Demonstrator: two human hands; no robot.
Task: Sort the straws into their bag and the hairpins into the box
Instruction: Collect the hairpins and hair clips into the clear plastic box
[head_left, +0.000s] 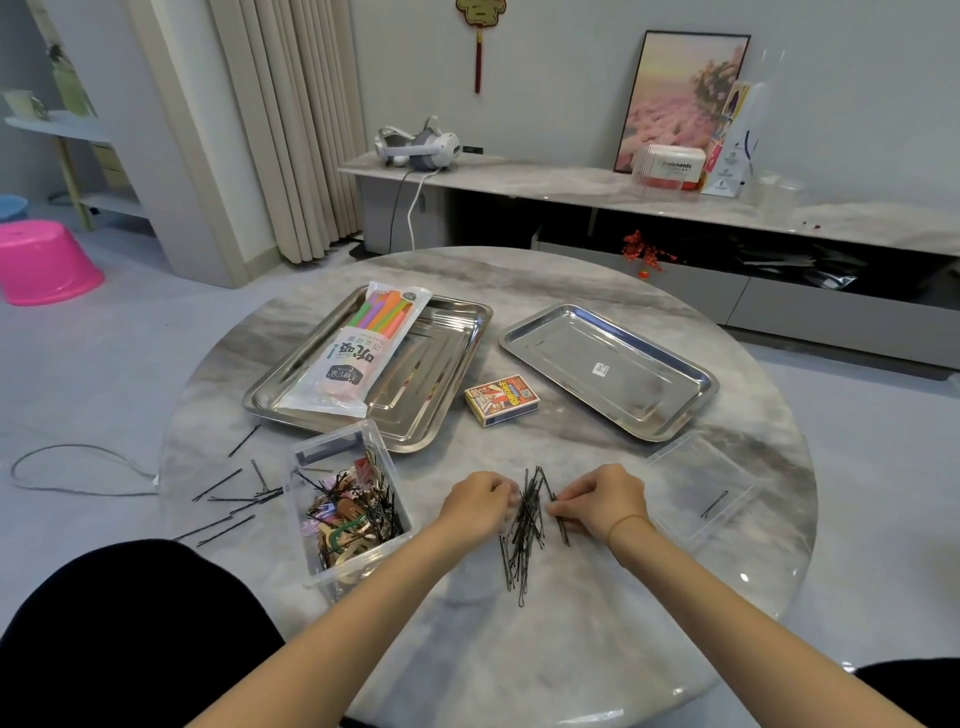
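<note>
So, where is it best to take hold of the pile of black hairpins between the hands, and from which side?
Probably at its middle, from above: the pile of hairpins lies flat on the table, pins roughly parallel and pointing away from the person. The left hand and right hand, gripping its two sides, can squeeze across them.

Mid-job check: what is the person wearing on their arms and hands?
No sleeves show. Neither the left hand nor the right hand wears a glove, and I can see no rings. A thin orange band circles the right wrist.
</note>
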